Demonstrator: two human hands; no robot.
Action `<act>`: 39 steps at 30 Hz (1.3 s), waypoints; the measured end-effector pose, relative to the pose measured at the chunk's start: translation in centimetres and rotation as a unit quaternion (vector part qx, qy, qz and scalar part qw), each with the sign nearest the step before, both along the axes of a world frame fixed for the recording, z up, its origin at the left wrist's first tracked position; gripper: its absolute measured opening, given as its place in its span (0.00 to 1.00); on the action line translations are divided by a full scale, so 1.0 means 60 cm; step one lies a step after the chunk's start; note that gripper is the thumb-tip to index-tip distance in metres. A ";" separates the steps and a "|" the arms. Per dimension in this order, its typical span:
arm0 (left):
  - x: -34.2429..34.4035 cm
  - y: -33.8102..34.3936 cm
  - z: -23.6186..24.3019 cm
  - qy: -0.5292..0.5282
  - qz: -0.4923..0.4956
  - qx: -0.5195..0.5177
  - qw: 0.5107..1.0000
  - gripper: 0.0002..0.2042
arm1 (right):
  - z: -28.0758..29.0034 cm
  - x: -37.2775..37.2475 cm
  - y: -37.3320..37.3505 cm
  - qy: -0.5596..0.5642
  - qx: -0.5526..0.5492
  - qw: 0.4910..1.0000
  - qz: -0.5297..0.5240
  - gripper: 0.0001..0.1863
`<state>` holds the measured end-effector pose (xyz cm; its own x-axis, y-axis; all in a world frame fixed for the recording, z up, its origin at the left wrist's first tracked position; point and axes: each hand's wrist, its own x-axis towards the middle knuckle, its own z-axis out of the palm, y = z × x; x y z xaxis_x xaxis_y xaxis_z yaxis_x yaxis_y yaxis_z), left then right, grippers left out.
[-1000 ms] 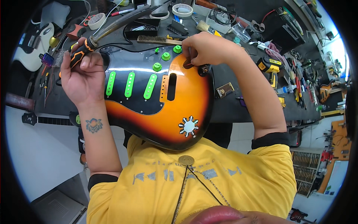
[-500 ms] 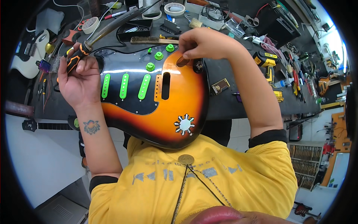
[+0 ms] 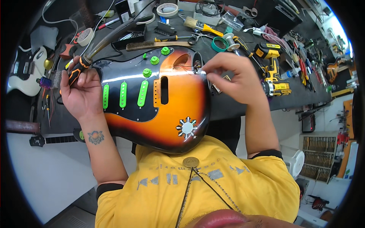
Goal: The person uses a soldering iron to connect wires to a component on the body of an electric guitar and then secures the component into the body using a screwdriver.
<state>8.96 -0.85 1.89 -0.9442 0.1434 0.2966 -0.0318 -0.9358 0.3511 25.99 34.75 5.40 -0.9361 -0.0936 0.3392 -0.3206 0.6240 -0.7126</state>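
Head view: the left hand point(image 3: 85, 85) grips a tool point(image 3: 78, 71) by its handle; the right hand point(image 3: 236, 76), its grip unclear, is beside the jack plate point(image 3: 197, 60) of a guitar point(image 3: 180, 97) lying face-up on the worktop point(image 3: 225, 109).

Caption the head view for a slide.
Left hand holding an orange-and-black-handled tool, right hand by a sunburst guitar body with green pickups.

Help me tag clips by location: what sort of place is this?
Probably a guitar workshop: a sunburst guitar rests at a tool-strewn bench, with a yellow-and-black drill to its right and a white guitar at the left.
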 end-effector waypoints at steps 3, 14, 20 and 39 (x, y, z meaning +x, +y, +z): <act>-0.002 0.020 0.016 0.035 -0.043 -0.034 0.998 0.19 | 0.052 0.021 0.037 0.146 -0.030 0.988 -0.037 0.09; 0.024 0.215 0.193 0.215 0.052 -0.342 0.913 0.11 | 0.280 -0.085 -0.038 0.223 0.398 0.885 0.092 0.11; 0.090 0.299 0.274 0.210 0.020 -0.348 0.913 0.16 | 0.325 -0.054 -0.075 0.205 0.388 0.898 0.021 0.12; 0.009 0.245 0.269 0.442 0.027 -0.588 0.677 0.07 | 0.079 0.052 0.289 -0.009 -0.592 0.806 -0.007 0.13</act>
<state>9.50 13.84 18.04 -0.4861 0.7431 0.4598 0.6996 0.0157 0.7144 29.12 52.11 10.16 -0.9401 0.2962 0.1686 -0.3017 -0.4931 -0.8160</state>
